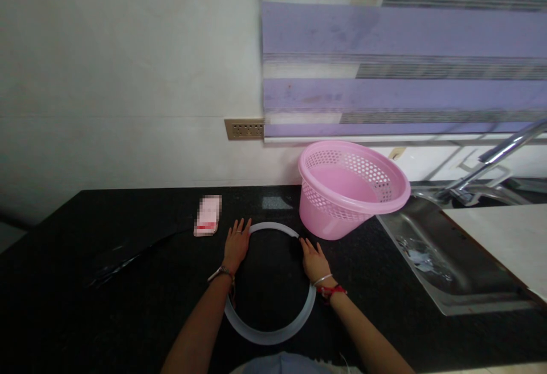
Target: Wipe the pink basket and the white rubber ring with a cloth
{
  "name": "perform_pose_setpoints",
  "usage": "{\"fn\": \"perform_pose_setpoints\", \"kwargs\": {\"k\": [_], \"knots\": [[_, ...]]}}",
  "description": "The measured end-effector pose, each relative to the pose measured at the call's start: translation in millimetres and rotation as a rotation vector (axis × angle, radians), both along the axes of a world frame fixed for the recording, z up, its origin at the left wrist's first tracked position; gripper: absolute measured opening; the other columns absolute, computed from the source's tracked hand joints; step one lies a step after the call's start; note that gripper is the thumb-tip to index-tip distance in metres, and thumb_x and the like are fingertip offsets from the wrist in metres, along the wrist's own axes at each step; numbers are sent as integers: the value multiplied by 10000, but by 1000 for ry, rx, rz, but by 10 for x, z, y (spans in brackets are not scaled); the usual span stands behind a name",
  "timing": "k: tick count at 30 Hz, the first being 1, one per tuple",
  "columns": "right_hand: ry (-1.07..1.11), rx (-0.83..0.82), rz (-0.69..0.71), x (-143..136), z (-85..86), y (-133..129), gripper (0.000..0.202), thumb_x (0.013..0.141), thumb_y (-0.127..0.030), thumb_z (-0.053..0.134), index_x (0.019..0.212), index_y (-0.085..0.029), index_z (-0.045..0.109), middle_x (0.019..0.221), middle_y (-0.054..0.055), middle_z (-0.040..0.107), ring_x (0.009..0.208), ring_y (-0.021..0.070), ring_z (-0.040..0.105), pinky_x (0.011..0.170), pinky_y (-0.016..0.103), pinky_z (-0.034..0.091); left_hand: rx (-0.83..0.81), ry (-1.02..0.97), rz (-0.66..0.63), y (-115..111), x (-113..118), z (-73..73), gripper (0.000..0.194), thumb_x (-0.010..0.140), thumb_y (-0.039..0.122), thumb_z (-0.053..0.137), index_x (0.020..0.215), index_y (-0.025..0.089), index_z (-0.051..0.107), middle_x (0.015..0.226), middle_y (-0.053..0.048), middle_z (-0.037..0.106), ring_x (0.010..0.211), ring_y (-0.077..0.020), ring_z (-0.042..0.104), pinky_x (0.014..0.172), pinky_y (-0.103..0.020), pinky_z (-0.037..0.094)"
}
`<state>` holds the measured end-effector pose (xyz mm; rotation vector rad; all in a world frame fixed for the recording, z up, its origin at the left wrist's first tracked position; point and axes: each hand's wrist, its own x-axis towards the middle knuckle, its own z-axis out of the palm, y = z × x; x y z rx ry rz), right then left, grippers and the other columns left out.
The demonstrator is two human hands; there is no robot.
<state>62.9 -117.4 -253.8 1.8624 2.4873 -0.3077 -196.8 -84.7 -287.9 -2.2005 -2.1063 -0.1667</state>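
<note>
A large pale, translucent ring (268, 337) lies flat on the black countertop, directly in front of me. My left hand (236, 246) rests over its upper left side, fingers stretched out and a little apart. On the opposite side, my right hand (315, 261) touches the ring with its fingers also extended, covering part of the rim. Neither hand is wrapped around it. Near my right fingertips the rim shows a small dark spot or break. Just beyond that hand stands a pink plastic laundry basket (329, 226) with a perforated upper wall.
A pink, pixelated flat item (208, 215) lies left of my left hand, with a crumpled black plastic piece (123, 264) further left. To the right are a steel sink (461, 265), a chrome faucet (496, 157) and a white board (508, 237) across the sink. A wall socket (245, 129) sits behind.
</note>
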Motion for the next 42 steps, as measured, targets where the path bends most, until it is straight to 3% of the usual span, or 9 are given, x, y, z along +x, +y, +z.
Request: {"fn": "perform_pose_setpoints", "kwargs": {"k": [6, 10, 17, 21, 25, 30, 35, 42], "knots": [[0, 17, -149, -25, -58, -442, 555, 763, -56, 306, 1312, -7, 372, 1312, 133, 419, 1236, 204, 361, 1061, 412, 192, 7, -7, -9, 6, -10, -34, 465, 899, 273, 297, 1362, 233, 290, 1370, -101, 394, 1276, -272, 313, 970, -450, 353], [-29, 14, -187, -57, -82, -513, 560, 754, -53, 311, 1308, -6, 382, 1293, 143, 440, 1228, 209, 375, 1055, 404, 214, -14, -13, -16, 17, -11, -30, 462, 899, 269, 299, 1358, 218, 303, 1364, -105, 401, 1273, -268, 319, 977, -436, 346], [-70, 49, -79, -10, -54, -119, 571, 756, -7, 275, 1322, -9, 359, 1271, 143, 468, 1251, 208, 339, 1046, 381, 237, -98, -57, 28, 53, -12, 92, 566, 878, 396, 320, 1382, 158, 224, 1392, -127, 352, 1303, -264, 256, 993, -429, 314], [-50, -8, 70, -20, 10, 159, 582, 754, 11, 263, 1331, -17, 341, 1299, 138, 439, 1261, 189, 322, 1052, 362, 230, -127, -36, 29, 100, -54, 147, 626, 853, 439, 357, 1391, 172, 182, 1416, -124, 306, 1318, -268, 215, 1008, -449, 278], [2, -34, 254, -70, 80, 354, 598, 744, 18, 264, 1333, -45, 348, 1317, 132, 419, 1270, 166, 306, 1058, 351, 220, -138, -24, -76, 152, -116, 90, 607, 853, 410, 371, 1383, 163, 207, 1411, -113, 320, 1320, -247, 217, 1014, -411, 282], [25, -18, 278, -92, 72, 427, 605, 733, 22, 263, 1322, -62, 370, 1327, 121, 409, 1267, 150, 312, 1059, 356, 218, -124, -58, -123, 151, -152, -33, 551, 881, 380, 328, 1374, 154, 232, 1406, -111, 330, 1309, -235, 249, 1001, -395, 311], [16, 11, 164, 8, 1, 269, 588, 748, 8, 254, 1318, -66, 375, 1319, 113, 422, 1256, 153, 332, 1056, 373, 224, -102, -87, -80, 116, -151, -60, 554, 885, 378, 330, 1378, 153, 214, 1421, -120, 298, 1320, -237, 216, 1010, -406, 296], [-13, 38, -46, 134, -97, -275, 555, 769, -57, 285, 1316, -22, 371, 1298, 145, 437, 1236, 193, 362, 1058, 402, 207, -109, -122, 10, 54, -133, -61, 561, 888, 392, 312, 1377, 135, 214, 1432, -138, 263, 1325, -261, 190, 1016, -425, 278]]}}
